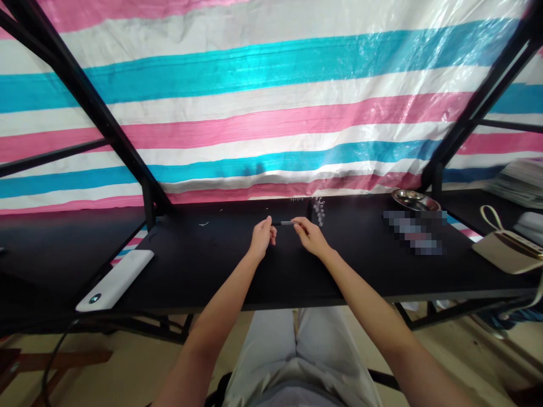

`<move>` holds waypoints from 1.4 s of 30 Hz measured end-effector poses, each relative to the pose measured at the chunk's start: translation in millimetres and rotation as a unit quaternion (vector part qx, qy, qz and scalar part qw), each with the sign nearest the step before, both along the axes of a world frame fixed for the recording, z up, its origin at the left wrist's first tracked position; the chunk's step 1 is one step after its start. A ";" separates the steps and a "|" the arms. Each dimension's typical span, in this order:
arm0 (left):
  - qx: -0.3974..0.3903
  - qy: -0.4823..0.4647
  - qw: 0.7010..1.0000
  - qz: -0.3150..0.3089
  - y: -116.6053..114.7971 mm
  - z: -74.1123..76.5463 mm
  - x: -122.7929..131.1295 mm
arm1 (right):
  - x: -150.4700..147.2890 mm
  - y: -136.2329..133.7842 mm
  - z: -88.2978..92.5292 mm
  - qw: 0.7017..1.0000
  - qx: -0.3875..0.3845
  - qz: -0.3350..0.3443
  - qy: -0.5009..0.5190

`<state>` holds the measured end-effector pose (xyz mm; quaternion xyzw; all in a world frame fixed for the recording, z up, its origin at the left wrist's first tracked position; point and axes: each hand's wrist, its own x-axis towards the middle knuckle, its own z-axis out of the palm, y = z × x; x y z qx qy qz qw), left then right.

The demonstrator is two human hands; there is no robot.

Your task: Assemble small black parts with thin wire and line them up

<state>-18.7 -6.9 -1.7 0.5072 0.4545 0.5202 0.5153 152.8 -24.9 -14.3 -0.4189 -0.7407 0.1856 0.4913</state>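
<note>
Pen (285, 223) held two-handed

The pen's near-left end is pinched by the left hand (262, 237), its other end by the right hand (311, 235), over the bench (190, 265). Two-handed handling is judged the present step; steady, matched grips seem required.

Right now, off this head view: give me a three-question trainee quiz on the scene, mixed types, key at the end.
1. Open: Which hand grips the slim stick-like object by its dark end?
2. True or false: The metal dish sits toward the back right of the black table.
3. Multiple choice: Which colour does not appear in the stripes of the plastic sheet behind the table?
A) Pink
B) Blue
C) Green

Key:
1. The left hand; the right hand has the lighter end.
2. True.
3. C.
</note>
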 end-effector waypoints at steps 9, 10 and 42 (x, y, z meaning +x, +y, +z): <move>0.030 0.061 0.995 -0.069 -2.7 -0.2 2.5 | -0.4 -1.0 -2.1 0.998 0.019 -0.045 0.035; 0.039 0.066 0.993 -0.091 -4.4 0.0 3.8 | -0.9 -1.4 -2.2 0.999 0.016 -0.034 0.026; 0.205 0.297 0.928 -0.088 -11.0 -11.7 2.8 | -2.6 7.6 -13.0 0.991 -0.056 0.065 -0.105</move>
